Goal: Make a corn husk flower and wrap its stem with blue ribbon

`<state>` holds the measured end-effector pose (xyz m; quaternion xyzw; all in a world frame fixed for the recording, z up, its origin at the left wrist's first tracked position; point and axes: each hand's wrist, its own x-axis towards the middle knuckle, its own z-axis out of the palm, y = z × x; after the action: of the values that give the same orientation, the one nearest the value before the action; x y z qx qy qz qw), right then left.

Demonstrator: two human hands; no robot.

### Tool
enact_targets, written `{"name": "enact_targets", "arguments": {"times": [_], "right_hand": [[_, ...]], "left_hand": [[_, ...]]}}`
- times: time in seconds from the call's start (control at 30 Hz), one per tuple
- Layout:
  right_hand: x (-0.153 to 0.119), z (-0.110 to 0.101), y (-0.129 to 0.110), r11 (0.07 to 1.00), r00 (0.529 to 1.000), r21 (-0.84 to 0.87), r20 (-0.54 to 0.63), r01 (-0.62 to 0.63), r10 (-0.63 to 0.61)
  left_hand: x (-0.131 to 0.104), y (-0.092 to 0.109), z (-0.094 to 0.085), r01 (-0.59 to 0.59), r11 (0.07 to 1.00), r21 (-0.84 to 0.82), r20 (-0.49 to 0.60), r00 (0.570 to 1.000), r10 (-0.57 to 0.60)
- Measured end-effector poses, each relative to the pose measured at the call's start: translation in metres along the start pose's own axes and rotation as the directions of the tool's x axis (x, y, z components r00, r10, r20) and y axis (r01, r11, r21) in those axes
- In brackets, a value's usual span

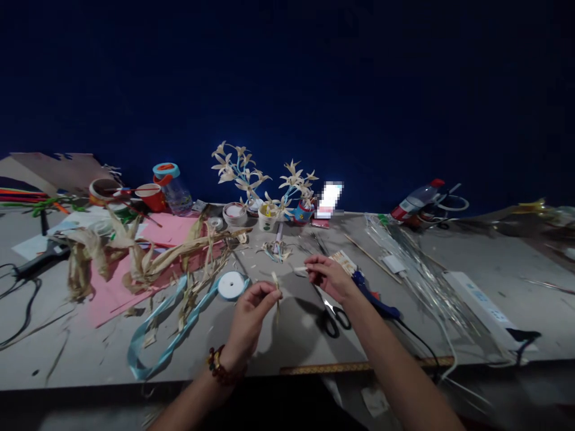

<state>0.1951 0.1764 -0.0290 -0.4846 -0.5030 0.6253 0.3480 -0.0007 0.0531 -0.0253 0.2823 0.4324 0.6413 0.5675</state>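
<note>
Near the middle of the table, my left hand (258, 305) pinches a thin stem with a small pale piece (275, 278) at its top, held upright. To its right, my right hand (327, 276) holds a small pale strip (300, 269) between thumb and fingers, pointing left. The two hands are apart. Scissors (333, 317) with black handles lie beneath my right wrist, and a blue glue gun (377, 299) lies beside my right forearm. Left of my left hand is a ribbon roll (231, 285) with light blue ribbon trailing from it.
Dried husks (135, 257) lie over pink paper (117, 287) at the left. Husk flowers in cups (268, 221) stand at the back beside a lit phone (329, 200). A bottle (415, 200), wire bundle (426, 281) and white power strip (478, 305) are at the right.
</note>
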Motion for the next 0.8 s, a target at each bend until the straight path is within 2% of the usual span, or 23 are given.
{"name": "enact_targets", "arguments": {"times": [0.1,0.2,0.4,0.47,0.63,0.8], "right_hand": [[-0.004,0.007,-0.001,0.998,1.0,0.06,0.005,-0.025,0.025],[-0.017,0.014,-0.012,0.989,0.998,0.134,0.044,-0.056,0.05],[-0.051,0.03,-0.033,0.933,0.97,0.315,0.22,-0.171,0.103],[-0.058,0.036,-0.034,0.912,0.967,0.365,0.231,-0.189,0.107],[-0.07,0.039,-0.03,0.921,0.979,0.365,0.19,-0.135,0.068],[-0.08,0.038,-0.03,0.943,0.988,0.333,0.149,-0.015,-0.036]], "left_hand": [[0.002,0.0,-0.001,-0.028,1.0,0.014,-0.022,0.999,0.028],[0.002,0.002,-0.002,-0.05,0.998,0.028,-0.01,0.999,0.05],[-0.002,0.012,0.004,-0.066,0.997,0.031,0.073,0.995,0.064],[-0.004,0.014,0.006,-0.038,0.999,0.034,0.117,0.993,0.033],[-0.011,0.015,0.01,0.041,0.999,-0.001,0.141,0.989,-0.04],[-0.015,0.017,0.014,0.078,0.996,-0.05,0.178,0.982,-0.068]]}}
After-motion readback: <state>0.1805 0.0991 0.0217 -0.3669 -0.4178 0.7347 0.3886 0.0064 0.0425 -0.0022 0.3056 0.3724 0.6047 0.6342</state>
